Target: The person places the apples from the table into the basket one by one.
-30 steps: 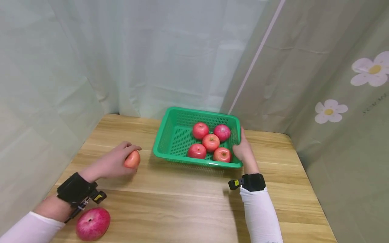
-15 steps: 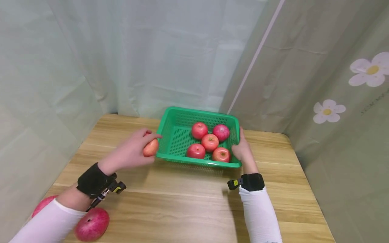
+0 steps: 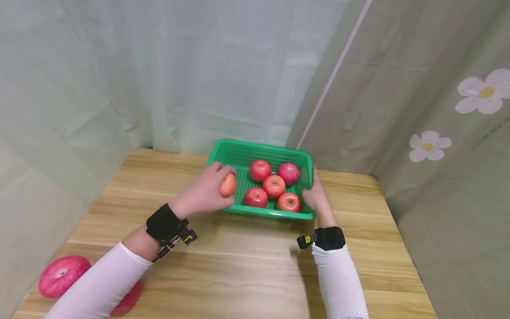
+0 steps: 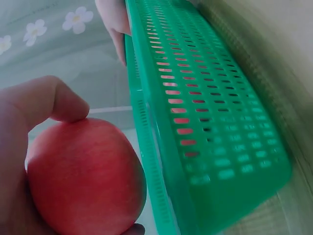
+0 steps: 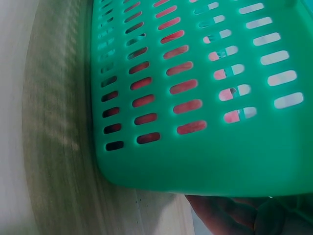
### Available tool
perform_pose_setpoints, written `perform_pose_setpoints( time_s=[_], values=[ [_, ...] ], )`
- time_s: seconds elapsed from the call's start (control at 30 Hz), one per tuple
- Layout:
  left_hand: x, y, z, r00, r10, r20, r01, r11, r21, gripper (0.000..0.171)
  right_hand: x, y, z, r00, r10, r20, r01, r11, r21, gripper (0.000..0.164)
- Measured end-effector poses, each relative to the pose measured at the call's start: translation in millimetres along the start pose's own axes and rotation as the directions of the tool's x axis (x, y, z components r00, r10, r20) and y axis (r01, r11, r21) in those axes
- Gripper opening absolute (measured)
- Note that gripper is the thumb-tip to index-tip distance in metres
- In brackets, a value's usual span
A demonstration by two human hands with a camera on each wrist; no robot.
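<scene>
My left hand point(image 3: 205, 190) grips a red-orange apple point(image 3: 228, 185) above the left part of the green plastic basket point(image 3: 275, 213). In the left wrist view the apple point(image 4: 88, 176) sits between thumb and fingers, beside the basket's slotted wall point(image 4: 230, 196). My right hand point(image 3: 317, 195) holds the basket's right end, the thumb at the rim and the fingers along the outside. Several apples point(image 3: 273, 186) lie in the basket's middle and right side, one of them darker and pinkish point(image 3: 288, 173). The right wrist view shows fingers point(image 5: 220, 215) partly hidden behind the basket.
Two pinkish-red round fruits rest at the table's near left: one in sight point(image 3: 64, 274), the other point(image 3: 129, 299) partly covered by my left sleeve. The wooden table point(image 3: 247, 261) meets grey curtains point(image 3: 239, 88) behind and at both sides.
My left hand has carried the apple rightward from the table's left side to over the basket. Both near-left fruits show now as the arm moved. The right hand stays at the basket.
</scene>
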State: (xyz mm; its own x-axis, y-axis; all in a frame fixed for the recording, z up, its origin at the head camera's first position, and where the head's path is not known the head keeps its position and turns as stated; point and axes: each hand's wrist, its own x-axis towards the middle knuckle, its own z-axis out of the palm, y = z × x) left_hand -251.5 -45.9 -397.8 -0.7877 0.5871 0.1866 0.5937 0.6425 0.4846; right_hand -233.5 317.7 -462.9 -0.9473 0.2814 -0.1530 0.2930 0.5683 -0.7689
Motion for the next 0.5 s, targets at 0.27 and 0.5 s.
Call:
perform_pose_setpoints(
  time_s=[0.27,0.5],
  values=[
    [36.6,8.6,19.3,0.991,-0.107,0.077,0.108,0.994,-0.014,0.065,0.0,-1.8,-0.7,1.0,-0.001,-0.005,0.001,1.0,-0.003,0.096],
    [56.7,9.7,42.9,0.97,-0.203,0.136,0.207,0.978,-0.016,0.075,-1.0,-2.6,0.0,1.0,0.0,-0.01,0.0,1.0,-0.007,0.096]
  ],
)
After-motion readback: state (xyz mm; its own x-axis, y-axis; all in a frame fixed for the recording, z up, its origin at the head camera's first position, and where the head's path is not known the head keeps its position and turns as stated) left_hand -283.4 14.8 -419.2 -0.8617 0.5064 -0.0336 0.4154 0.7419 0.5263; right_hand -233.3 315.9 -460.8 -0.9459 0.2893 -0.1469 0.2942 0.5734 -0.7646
